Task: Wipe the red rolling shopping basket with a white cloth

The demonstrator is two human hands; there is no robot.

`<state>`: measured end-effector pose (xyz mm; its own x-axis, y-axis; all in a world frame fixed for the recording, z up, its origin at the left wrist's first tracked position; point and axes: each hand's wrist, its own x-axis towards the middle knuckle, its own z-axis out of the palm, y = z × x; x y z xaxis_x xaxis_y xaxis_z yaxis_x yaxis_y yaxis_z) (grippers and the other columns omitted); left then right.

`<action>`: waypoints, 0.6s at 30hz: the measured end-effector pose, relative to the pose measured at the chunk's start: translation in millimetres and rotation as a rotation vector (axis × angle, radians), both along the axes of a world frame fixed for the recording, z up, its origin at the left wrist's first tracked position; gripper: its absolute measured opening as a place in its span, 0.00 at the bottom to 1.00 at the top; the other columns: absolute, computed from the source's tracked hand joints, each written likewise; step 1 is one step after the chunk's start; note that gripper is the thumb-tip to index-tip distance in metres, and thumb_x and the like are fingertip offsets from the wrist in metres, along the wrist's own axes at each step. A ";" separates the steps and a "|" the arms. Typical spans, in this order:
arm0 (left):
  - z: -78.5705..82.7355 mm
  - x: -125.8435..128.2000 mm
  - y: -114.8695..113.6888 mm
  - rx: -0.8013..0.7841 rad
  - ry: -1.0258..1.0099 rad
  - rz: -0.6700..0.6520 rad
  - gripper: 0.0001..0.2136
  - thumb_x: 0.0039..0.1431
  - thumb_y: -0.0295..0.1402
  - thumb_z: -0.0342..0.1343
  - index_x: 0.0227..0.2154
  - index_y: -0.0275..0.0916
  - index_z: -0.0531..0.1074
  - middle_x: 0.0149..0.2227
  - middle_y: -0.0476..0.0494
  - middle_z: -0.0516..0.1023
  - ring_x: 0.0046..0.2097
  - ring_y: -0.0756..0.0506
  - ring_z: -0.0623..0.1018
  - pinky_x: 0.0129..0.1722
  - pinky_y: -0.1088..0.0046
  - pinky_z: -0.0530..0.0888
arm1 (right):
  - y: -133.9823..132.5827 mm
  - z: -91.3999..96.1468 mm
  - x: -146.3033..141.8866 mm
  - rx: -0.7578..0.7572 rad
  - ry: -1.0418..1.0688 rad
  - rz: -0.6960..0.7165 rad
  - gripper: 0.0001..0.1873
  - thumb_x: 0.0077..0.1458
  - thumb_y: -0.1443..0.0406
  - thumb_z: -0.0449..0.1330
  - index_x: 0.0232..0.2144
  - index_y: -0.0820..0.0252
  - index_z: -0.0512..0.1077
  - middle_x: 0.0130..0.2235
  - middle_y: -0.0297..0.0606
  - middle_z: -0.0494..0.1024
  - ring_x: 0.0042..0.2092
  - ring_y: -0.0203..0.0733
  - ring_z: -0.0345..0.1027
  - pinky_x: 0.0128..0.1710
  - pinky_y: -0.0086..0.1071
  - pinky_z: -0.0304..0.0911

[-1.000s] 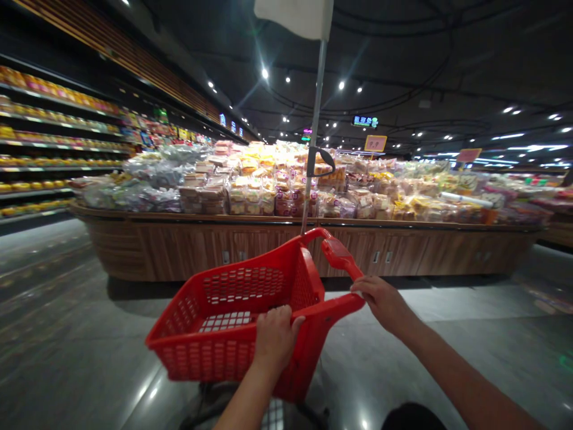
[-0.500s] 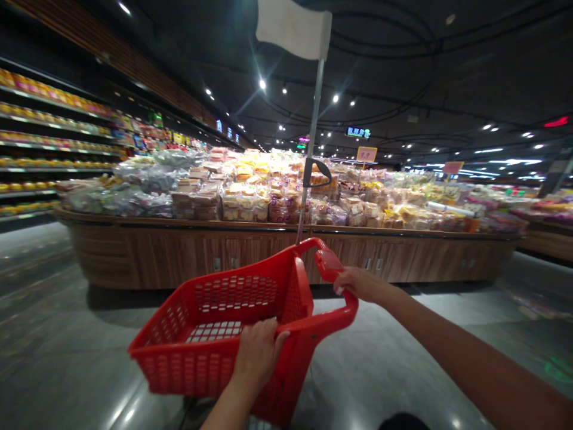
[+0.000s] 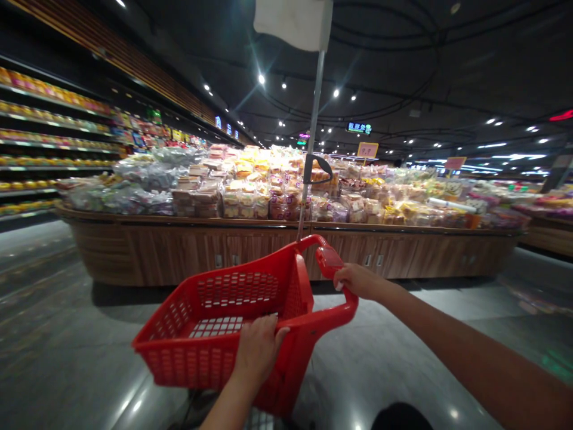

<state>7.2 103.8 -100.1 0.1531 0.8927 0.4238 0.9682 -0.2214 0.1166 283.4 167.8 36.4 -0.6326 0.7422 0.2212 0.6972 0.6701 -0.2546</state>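
Observation:
A red plastic shopping cart (image 3: 197,361) stands just before me, its basket pointing left. My left hand (image 3: 258,346) is closed over the near rim of the basket, fingers hooked inside and thumb outside. Around the cart's curved handle my right hand (image 3: 356,282) is wrapped, at the far right of the cart. No goods show inside the basket, though part of its floor is hidden behind my left hand. From the handle end rises a thin metal pole (image 3: 316,113) with a white flag-shaped panel (image 3: 293,24) on top and a dark grey clip partway up.
A long wooden display counter (image 3: 179,251) heaped with bagged goods (image 3: 246,200) runs across beyond the cart. Shelves of jars (image 3: 54,143) line the left side. A price sign (image 3: 367,150) stands above the goods. Grey shiny floor (image 3: 385,352) surrounds the cart.
The view has shifted very slightly, with the counter and flag a little higher in the picture. Both hands keep the same hold on the cart.

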 end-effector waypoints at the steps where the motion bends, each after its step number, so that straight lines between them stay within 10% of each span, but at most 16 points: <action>1: -0.3 -0.3 0.7 0.005 0.003 -0.005 0.21 0.64 0.45 0.36 0.38 0.37 0.70 0.37 0.41 0.76 0.40 0.41 0.74 0.38 0.65 0.63 | -4.0 -3.4 4.6 -0.049 0.067 0.022 0.16 0.43 0.77 0.50 0.26 0.61 0.76 0.30 0.35 0.78 0.33 0.37 0.70 0.36 0.28 0.61; 5: -1.7 -2.9 2.8 0.026 0.009 -0.027 0.21 0.64 0.45 0.35 0.38 0.37 0.69 0.37 0.41 0.76 0.39 0.41 0.74 0.38 0.65 0.62 | -25.7 -27.9 21.3 -0.219 0.533 0.002 0.15 0.45 0.73 0.51 0.32 0.61 0.76 0.31 0.37 0.79 0.35 0.41 0.72 0.36 0.32 0.64; 11: -2.5 -7.7 0.3 0.052 0.015 -0.033 0.20 0.64 0.44 0.34 0.36 0.38 0.69 0.35 0.43 0.75 0.38 0.42 0.73 0.38 0.65 0.62 | -60.2 -109.6 -17.7 0.129 1.364 -0.382 0.09 0.49 0.68 0.54 0.33 0.58 0.72 0.45 0.41 0.76 0.48 0.47 0.68 0.41 0.37 0.65; 18: -4.7 -14.0 -5.5 0.072 0.000 -0.052 0.20 0.64 0.45 0.34 0.33 0.38 0.68 0.33 0.44 0.75 0.37 0.42 0.73 0.37 0.66 0.62 | -106.9 -154.9 -83.6 0.318 1.480 -0.351 0.09 0.51 0.72 0.54 0.33 0.58 0.72 0.43 0.39 0.75 0.50 0.44 0.67 0.53 0.41 0.58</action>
<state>-6.8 98.3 -104.9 0.1987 0.8510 0.4861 0.9552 -0.2791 0.0982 199.7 60.9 -118.5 0.4736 0.6041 0.6409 0.0889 0.6912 -0.7172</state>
